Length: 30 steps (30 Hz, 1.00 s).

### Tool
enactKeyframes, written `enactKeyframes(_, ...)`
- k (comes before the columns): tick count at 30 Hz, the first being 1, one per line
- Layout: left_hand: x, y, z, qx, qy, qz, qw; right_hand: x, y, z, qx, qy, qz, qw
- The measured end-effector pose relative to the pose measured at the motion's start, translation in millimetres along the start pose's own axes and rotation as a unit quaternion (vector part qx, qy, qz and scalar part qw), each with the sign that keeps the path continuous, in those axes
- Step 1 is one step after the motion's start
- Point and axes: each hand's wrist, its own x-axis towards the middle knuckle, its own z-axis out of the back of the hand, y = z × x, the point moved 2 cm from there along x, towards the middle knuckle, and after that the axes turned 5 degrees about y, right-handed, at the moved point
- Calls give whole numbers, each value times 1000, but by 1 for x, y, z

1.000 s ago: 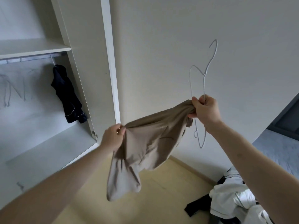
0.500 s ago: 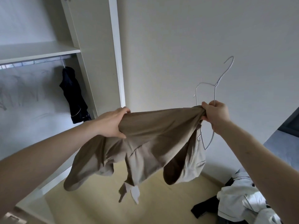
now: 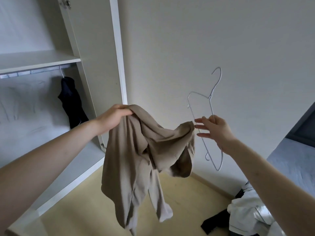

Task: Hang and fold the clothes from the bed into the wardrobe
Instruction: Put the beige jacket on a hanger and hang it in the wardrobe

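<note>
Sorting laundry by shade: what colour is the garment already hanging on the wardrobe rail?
Dark navy, nearly black garment, clearest in the head view.

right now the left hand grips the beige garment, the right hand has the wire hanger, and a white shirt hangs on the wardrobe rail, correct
Not quite: the garment on the wardrobe rail is dark navy, not white, as the head view shows. The rest stands: the left hand grips the beige garment, and the right hand has the wire hanger, though its fingers are spread.
</note>
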Motion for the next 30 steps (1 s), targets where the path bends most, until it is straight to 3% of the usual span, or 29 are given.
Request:
enactKeyframes(4,6,-32,-7,-58,3,-17,998,-11,-55,-20,-32,-8,-10,999)
enactKeyframes(11,15,-76,-13,-96,-8,48,994,-53,-175,-102,-187,120,-144,964)
enactKeyframes(13,14,-87,-10,-102,-7,47,994,-59,-190,-125,-202,126,-150,960)
enactKeyframes(17,6,-101,4,-136,3,33,990,-53,-176,-152,-139,58,-157,976)
enactKeyframes(24,-7,-81,51,-164,-43,30,985,-17,-146,-141,-134,58,-91,985)
enactKeyframes(27,-12,-52,84,-95,-146,77,982,-10,-114,-112,-64,18,-47,997)
enactKeyframes(30,-16,-6,108,62,-226,145,961,-5,-59,-80,-27,16,-10,999)
